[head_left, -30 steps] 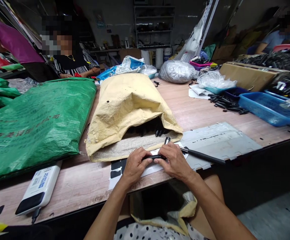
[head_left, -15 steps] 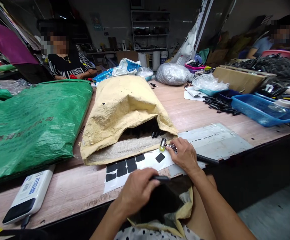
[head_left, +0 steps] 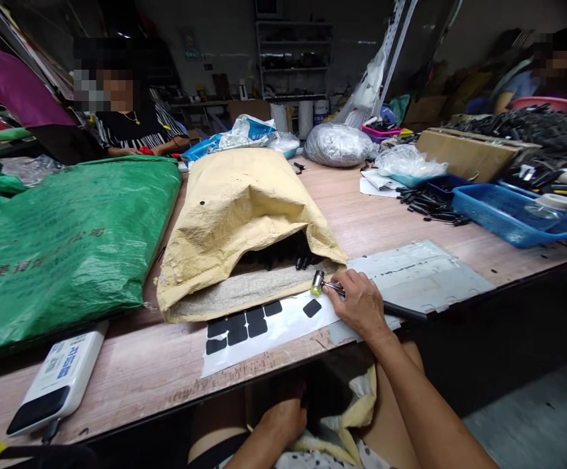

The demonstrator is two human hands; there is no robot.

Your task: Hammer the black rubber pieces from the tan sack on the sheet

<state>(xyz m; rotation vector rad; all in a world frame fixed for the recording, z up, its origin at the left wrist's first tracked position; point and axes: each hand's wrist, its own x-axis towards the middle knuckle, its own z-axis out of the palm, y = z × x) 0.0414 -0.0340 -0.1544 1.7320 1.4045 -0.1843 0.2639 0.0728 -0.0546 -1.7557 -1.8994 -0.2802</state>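
My right hand [head_left: 360, 301] lies on the table edge, closed around a small hammer [head_left: 406, 311]. The hammer's metal head with a yellow face points left, and its black handle sticks out to the right. Below the table edge, my left hand [head_left: 283, 420] reaches into the dark mouth of an open yellow sack [head_left: 361, 417] on my lap; shadow hides its fingers. Left of the hammer, a white sheet [head_left: 276, 339] carries several black rounded patches [head_left: 237, 329]. Beyond it rests a large yellow sack [head_left: 248, 189], its mouth towards me, with black pieces [head_left: 303, 262] inside.
A green sack [head_left: 68, 247] and a white power bank [head_left: 61, 374] lie to the left. Rightward are a grey plate [head_left: 424, 277], a blue tray [head_left: 517, 218] and a pile of black parts [head_left: 439, 207]. Other people sit across the table.
My left hand has dropped from the table edge, where it held a black piece, down into the lap sack. My right hand with the hammer has hardly moved.
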